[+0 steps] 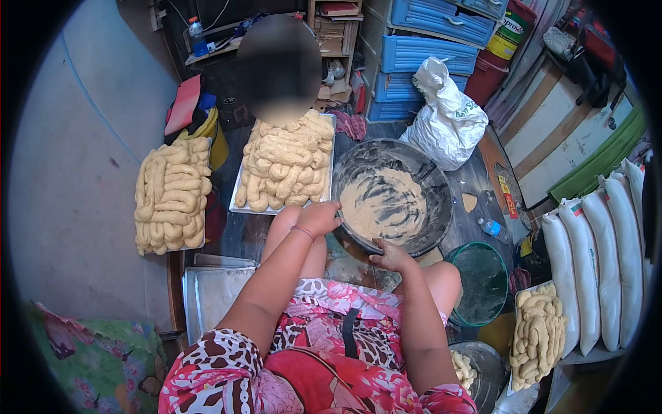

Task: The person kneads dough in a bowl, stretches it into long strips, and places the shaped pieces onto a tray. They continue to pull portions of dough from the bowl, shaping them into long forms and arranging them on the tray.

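Note:
A wide black basin (443, 207) rests on the floor in front of my knees, with pale flour-like powder (393, 200) spread and streaked over its bottom. My left hand (320, 218), with a thin band at the wrist, has its fingers closed on the basin's near left rim. At the near edge, my right hand (393, 256) grips the rim too, thumb toward the inside. Beyond my left hand lies a tray (243, 202) piled with thick twisted ropes of dough (286, 162).
More dough ropes lie on a left tray (172, 196) and a right tray (538, 331). A green tub (480, 283), a white sack (447, 117), a water bottle (494, 230) and several full white bags (600, 255) stand or lie around. A blurred patch hides the area behind the middle tray.

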Motion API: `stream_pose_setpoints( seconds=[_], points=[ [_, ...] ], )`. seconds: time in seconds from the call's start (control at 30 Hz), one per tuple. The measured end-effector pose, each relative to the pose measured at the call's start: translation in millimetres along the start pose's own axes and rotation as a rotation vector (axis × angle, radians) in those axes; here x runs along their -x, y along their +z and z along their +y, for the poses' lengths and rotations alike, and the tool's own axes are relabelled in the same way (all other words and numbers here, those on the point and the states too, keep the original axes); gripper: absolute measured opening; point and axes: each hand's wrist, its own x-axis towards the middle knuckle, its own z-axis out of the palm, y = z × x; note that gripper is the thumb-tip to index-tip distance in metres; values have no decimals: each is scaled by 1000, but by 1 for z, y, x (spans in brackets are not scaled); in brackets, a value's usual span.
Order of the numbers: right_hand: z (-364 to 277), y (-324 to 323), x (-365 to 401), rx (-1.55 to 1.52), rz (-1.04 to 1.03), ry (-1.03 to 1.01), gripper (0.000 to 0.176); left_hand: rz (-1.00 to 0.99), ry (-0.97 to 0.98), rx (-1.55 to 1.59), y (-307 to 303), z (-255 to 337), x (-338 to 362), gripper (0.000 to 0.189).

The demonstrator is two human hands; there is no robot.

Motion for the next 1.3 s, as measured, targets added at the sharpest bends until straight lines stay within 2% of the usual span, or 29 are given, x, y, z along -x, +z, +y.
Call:
stream_pose_setpoints(
  seconds=[1.3],
  points=[
    [-5,-4,3,-6,-14,25,69,5,0,-2,-3,3,3,36]
  ],
)
